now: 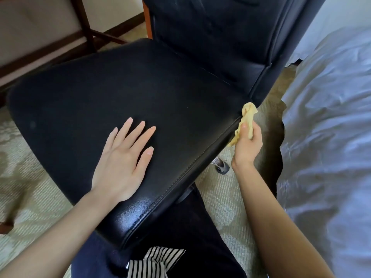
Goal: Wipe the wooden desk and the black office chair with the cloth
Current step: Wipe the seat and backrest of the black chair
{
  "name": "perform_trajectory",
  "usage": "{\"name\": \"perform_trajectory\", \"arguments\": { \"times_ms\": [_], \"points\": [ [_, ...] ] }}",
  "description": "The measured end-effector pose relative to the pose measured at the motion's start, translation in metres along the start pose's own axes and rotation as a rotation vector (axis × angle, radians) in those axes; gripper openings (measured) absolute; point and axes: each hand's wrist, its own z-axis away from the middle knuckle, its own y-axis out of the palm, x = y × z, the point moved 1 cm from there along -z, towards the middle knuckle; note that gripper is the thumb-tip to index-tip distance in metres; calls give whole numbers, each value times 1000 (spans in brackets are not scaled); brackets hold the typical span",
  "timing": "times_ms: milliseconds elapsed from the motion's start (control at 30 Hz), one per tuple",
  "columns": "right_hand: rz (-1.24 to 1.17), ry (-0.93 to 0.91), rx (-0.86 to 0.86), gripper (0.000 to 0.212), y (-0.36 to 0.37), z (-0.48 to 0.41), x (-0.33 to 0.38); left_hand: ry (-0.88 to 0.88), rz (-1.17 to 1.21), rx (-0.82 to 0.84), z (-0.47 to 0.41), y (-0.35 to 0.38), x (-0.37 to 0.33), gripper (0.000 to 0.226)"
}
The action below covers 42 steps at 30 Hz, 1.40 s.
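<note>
The black office chair [160, 93] fills the middle of the head view, its leather seat facing me and its backrest rising at the top right. My left hand [124, 161] lies flat on the seat with fingers spread and straight. My right hand [248, 145] grips a crumpled yellow cloth [248, 115] at the seat's right side edge, near where the seat meets the backrest. The cloth touches the seat's side seam. Dark wooden desk legs [86, 27] show at the top left.
A bed with pale blue-white sheets [331, 137] runs along the right side, close to the chair. Beige patterned carpet [30, 187] covers the floor. A chair caster [221, 167] shows under the seat. My dark trousers and striped top are at the bottom.
</note>
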Motion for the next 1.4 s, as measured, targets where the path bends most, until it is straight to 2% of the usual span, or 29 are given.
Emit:
{"name": "perform_trajectory", "arguments": {
  "times_ms": [200,400,500,600,700,833,1000,1233,1400],
  "points": [
    [102,-176,45,29,-7,78,-7,-13,-8,-12,-1,-1,-2,60],
    [147,-414,294,41,-30,160,-9,1,-9,-10,0,-1,0,58],
    [238,-705,444,41,-36,190,-14,-7,-6,-11,0,0,3,58],
    [220,-1021,585,42,-35,197,-15,-18,5,-18,2,-1,4,56],
    [214,-1179,683,36,-30,182,-7,-24,0,-23,2,-3,5,55],
    [302,-1303,795,28,-23,155,6,-42,-6,-21,2,-3,3,57],
    [415,-1195,756,23,-19,121,21,-64,-20,-9,6,-2,-1,57],
    [562,-807,806,27,-23,65,39,-87,-33,1,6,2,-20,60],
    [619,-683,777,30,-18,30,46,-117,-35,6,2,11,-39,63]
  ]
}}
